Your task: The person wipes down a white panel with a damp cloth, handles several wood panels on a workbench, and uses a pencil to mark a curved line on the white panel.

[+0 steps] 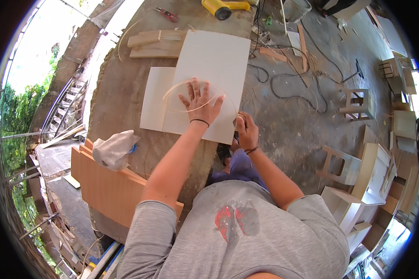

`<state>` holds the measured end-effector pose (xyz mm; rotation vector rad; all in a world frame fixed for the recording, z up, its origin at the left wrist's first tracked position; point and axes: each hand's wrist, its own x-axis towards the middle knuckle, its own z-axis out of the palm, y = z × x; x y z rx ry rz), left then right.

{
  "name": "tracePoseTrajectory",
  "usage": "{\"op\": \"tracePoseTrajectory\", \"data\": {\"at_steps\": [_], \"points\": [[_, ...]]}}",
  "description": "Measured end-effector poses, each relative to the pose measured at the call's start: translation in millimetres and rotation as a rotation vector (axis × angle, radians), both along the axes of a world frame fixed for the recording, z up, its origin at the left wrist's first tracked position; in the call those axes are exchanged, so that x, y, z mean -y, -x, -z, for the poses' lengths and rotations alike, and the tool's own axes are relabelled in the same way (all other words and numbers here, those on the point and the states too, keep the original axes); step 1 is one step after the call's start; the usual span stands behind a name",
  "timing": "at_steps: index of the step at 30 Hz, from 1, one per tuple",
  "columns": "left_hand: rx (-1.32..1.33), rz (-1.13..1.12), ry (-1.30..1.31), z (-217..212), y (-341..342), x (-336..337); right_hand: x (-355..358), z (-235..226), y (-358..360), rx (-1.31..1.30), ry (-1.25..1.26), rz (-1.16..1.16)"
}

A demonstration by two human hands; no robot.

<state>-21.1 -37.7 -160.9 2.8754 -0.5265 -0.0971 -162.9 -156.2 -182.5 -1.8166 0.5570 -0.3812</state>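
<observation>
My left hand [200, 101] lies flat with spread fingers on a large white board [216, 56], which rests on the worktable. A thin, pale curled strip [173, 89] loops over the board around that hand. At the board's near right edge, my right hand [248, 131] is closed, its fingers against the edge. Something small and dark shows beside it, mostly hidden by the hand, and its kind is unclear. A smaller white board [156, 93] sticks out from the left side of the large one.
Wooden strips [156, 44], red-handled pliers [166, 15] and a yellow power tool [219, 8] occupy the far tabletop. Brown panels [111, 179] with a grey cloth [115, 149] stand at near left. Black cables [293, 95], wood scraps and a stool [357, 104] are on the right floor.
</observation>
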Motion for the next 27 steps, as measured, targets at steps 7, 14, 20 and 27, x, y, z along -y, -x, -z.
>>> {"op": "tracePoseTrajectory", "data": {"at_steps": [7,14,20,27], "points": [[0.015,0.355,-0.1,-15.6,3.3,-24.7,-11.3,-1.1,2.4,0.033,0.013,0.062],[0.036,0.299,-0.085,-7.8,5.9,-26.9,-35.4,-8.0,41.3,-0.107,-0.087,-0.032],[0.06,0.304,-0.065,-4.8,2.5,-23.8,-36.4,10.3,50.2,-0.055,-0.098,0.0],[0.047,-0.362,0.09,5.0,-20.5,-38.6,-36.2,9.2,35.1,-0.075,-0.626,0.049]]}}
